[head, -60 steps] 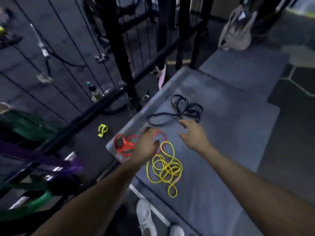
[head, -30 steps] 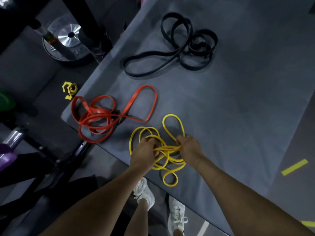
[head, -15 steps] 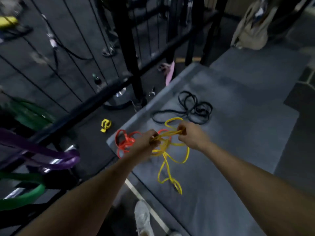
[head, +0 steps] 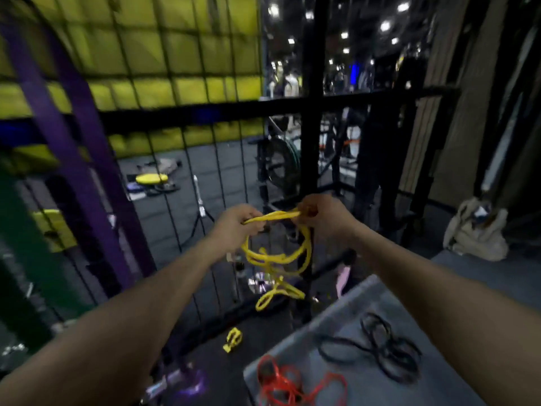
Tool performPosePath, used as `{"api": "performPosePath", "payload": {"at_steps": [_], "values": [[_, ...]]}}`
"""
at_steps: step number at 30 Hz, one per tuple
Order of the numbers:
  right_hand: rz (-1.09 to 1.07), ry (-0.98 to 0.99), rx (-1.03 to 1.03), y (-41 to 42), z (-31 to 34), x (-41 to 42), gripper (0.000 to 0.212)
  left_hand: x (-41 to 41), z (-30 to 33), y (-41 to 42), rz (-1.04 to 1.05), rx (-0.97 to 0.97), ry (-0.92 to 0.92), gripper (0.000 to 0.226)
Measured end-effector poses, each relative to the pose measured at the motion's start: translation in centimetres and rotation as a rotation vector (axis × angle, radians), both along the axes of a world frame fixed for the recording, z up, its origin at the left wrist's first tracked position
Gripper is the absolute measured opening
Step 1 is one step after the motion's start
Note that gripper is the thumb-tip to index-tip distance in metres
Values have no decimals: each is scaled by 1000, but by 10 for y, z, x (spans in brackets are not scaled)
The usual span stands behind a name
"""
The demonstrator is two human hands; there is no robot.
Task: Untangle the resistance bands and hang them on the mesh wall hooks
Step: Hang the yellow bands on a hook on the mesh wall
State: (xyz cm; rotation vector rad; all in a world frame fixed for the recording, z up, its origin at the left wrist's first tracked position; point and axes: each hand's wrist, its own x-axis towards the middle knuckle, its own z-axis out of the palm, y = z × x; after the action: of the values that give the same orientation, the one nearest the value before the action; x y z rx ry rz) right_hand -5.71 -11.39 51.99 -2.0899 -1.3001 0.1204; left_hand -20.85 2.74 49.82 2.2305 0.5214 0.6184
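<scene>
Where the fingers of the left hand curl round one end of a short taut span of the yellow band, those of the right hand pinch the other end, the two hands near one another and raised before the mesh wall. Both sets of fingers are closed on the band; neither is spread. Below the span the rest of the band hangs free in loose overlapping loops, apparently still knotted on itself, though blur leaves the exact crossings uncertain. Judged from its droop, the band is light, soft and elastic: it should stretch rather than slide when pulled, so a snag is better eased open at a crossing than tugged from the ends. A sensible hold is a single strand just beside a crossing, not the whole bundle. Further out, the red band and the black band lie in separate tangles, apart from each other, on the grey surface at lower right. A wide purple band hangs at the mesh on the left. No hook can be made out clearly.
</scene>
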Motion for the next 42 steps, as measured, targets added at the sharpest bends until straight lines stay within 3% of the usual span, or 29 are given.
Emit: {"api": "performPosePath", "payload": {"at_steps": [6, 8, 14, 17, 22, 33, 36, 42], "values": [[58, -187, 195, 57, 98, -17, 25, -23, 97, 48, 23, 17, -148, 26], [52, -183, 276, 74, 121, -19, 23, -26, 120, 59, 50, -19, -212, 20], [149, 12, 440, 121, 163, -37, 24, -44, 176, 86, 132, -29, -294, 8], [258, 278, 560, 144, 177, -45, 26, -54, 199, 103, 177, 10, -395, 8], [386, 467, 647, 173, 210, -52, 12, -69, 241, 124, 174, -66, -577, 12], [539, 361, 554, 238, 265, -44, 10, -67, 296, 161, 531, 450, -553, 3], [609, 318, 522, 248, 274, -52, 26, -68, 304, 165, 572, 492, -563, 2], [558, 244, 593, 279, 294, -70, 21, -66, 311, 170, 590, 550, -498, 9]]}}
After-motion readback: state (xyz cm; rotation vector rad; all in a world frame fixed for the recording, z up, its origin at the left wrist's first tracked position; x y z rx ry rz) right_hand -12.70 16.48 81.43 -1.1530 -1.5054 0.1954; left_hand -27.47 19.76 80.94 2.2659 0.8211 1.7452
